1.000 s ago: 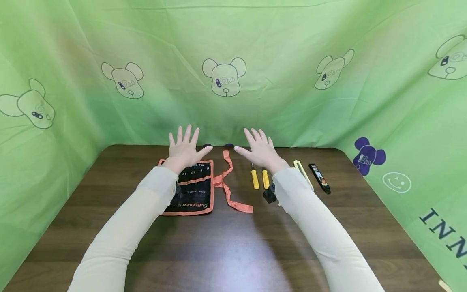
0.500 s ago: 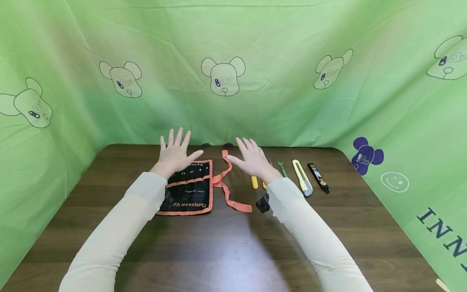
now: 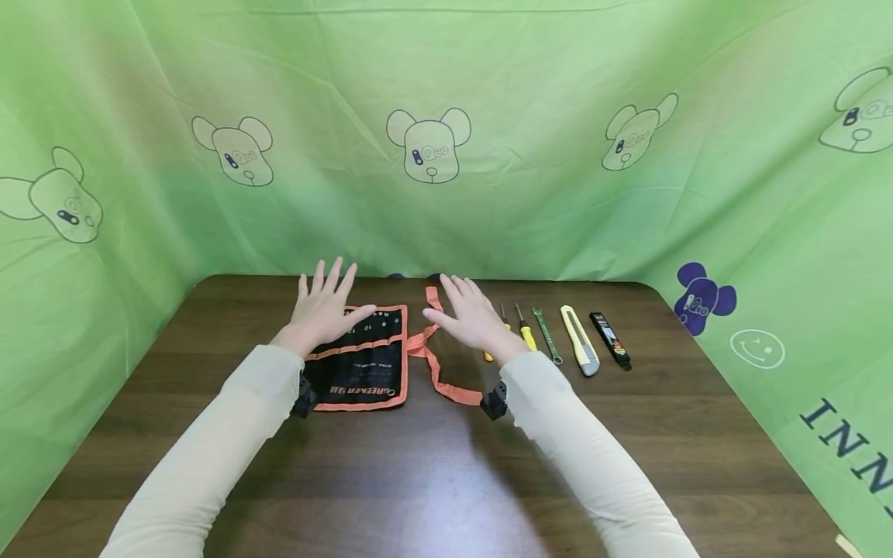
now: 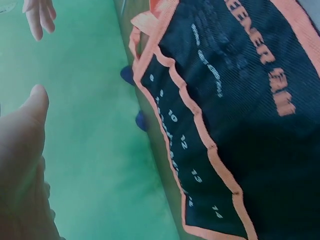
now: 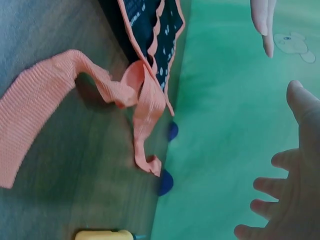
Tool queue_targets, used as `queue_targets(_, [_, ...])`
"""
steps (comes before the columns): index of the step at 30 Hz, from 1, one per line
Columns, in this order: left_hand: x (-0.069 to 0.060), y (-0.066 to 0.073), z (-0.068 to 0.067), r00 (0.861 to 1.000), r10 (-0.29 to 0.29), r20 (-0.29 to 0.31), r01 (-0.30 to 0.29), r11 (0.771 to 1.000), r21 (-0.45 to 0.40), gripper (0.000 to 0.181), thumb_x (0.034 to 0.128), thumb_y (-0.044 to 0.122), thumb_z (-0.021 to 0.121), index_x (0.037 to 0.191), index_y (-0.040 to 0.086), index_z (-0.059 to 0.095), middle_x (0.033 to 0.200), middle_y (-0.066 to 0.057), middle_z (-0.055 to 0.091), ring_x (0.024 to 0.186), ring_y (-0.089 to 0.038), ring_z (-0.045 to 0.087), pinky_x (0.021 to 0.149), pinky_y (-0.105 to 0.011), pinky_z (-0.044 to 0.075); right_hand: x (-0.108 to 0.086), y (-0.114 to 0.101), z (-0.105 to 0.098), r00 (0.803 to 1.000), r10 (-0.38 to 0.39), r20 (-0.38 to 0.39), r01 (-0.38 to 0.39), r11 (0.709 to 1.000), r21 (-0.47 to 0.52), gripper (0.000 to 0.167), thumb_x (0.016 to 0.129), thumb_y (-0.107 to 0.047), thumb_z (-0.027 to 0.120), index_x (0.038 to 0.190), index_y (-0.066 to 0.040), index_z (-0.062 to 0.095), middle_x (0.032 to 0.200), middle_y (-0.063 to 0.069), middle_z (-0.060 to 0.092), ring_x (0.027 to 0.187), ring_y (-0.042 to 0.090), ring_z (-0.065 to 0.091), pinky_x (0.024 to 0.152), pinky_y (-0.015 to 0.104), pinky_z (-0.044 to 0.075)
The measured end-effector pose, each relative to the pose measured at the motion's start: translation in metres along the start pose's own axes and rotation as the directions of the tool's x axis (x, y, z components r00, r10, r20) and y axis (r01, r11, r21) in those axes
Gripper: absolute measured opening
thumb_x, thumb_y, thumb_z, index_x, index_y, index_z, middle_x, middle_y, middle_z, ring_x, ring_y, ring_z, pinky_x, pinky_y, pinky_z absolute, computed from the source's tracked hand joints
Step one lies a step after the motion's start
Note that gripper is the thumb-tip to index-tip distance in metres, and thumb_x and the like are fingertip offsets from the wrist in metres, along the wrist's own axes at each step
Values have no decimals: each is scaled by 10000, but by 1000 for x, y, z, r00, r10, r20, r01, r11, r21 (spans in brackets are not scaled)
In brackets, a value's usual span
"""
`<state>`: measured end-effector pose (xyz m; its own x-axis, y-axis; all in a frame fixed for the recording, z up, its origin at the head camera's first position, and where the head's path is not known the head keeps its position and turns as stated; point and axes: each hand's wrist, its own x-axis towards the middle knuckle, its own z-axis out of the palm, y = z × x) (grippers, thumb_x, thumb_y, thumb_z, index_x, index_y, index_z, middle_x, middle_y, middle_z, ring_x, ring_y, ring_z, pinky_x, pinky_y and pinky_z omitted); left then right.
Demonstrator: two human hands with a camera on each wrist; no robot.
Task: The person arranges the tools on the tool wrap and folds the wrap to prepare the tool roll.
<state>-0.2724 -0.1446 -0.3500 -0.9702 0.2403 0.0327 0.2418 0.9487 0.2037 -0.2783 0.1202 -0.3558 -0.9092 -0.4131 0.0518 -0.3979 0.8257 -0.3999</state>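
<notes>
The left hand (image 3: 322, 310) hovers with spread, straight fingers over the left part of a black tool pouch (image 3: 366, 372) with orange edging, holding nothing. Numbered pockets show on the pouch (image 4: 200, 125) in the left wrist view. Raised above the orange tie straps (image 3: 434, 364) and the table, the right hand (image 3: 476, 316) is empty too, fingers extended. Just right of it lie two yellow-handled screwdrivers (image 3: 528, 336), one partly hidden by that hand. In the right wrist view the strap (image 5: 45, 95) lies loose on the table, away from the right hand (image 5: 295, 175).
Right of the screwdrivers lie a green wrench (image 3: 547, 335), a yellow-and-grey utility knife (image 3: 579, 339) and a black case (image 3: 610, 339). A green patterned cloth (image 3: 432, 217) hangs behind and beside the brown wooden table (image 3: 391, 480).
Both hands have moved left and somewhat nearer the body, lower in the head view. The wrench and more of the screwdrivers have come into sight; the things on the table lie as before.
</notes>
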Motion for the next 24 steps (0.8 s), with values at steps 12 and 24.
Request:
queue_targets(12, [-13, -26, 8, 1000, 12, 5, -12, 1000, -5, 832, 908, 579, 401, 1487, 92, 55, 1519, -170, -37, 1350, -369, -123, 1023, -586, -80, -3, -8, 17, 1000, -6, 14, 5, 1000, 25, 757, 918, -546, 419, 1488, -136, 135, 1502, 128, 177, 1373, 279, 97, 1069, 492, 145])
queue_targets(24, [-27, -48, 19, 998, 62, 6, -62, 997, -44, 807, 926, 516, 434, 1478, 47, 79, 1513, -193, -10, 1356, -370, -86, 1036, -577, -44, -8, -15, 31, 996, -69, 51, 63, 993, 99, 752, 924, -527, 431, 1484, -115, 144, 1505, 119, 171, 1376, 273, 85, 1077, 458, 146])
